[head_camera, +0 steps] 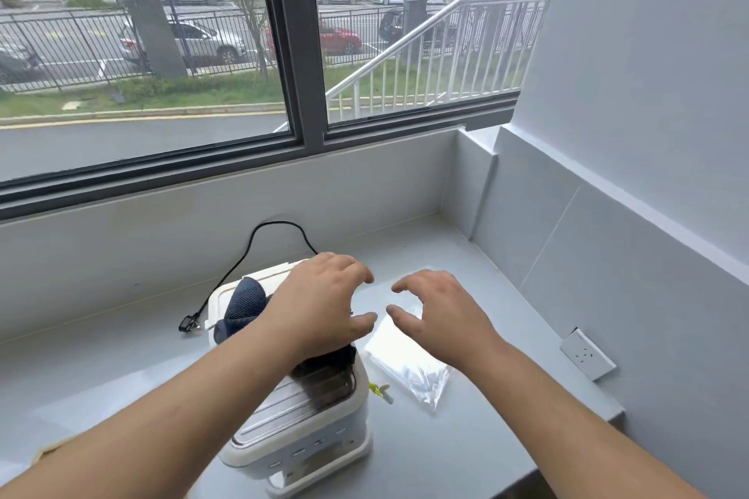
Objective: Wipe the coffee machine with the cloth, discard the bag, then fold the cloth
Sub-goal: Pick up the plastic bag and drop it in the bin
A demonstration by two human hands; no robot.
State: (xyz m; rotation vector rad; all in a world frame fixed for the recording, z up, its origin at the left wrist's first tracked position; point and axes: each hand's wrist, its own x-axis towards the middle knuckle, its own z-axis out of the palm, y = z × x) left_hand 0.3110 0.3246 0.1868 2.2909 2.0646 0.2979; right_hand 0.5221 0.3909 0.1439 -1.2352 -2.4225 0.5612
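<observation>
A white coffee machine (pixel 300 425) stands on the grey counter (pixel 121 369) below me. A dark blue cloth (pixel 243 306) lies bunched on its top, partly hidden under my left forearm. My left hand (pixel 324 300) hovers over the machine's back right corner, fingers curled and apart, holding nothing. A clear plastic bag (pixel 405 361) lies flat on the counter right of the machine. My right hand (pixel 437 316) hangs just above the bag's far end, fingers spread, not gripping it.
The machine's black power cord (pixel 259 239) loops along the back wall, its plug (pixel 188 322) lying loose to the left. A small yellow-green item (pixel 379 389) sits beside the machine. A wall socket (pixel 587 352) is on the right wall. The counter ends at front right.
</observation>
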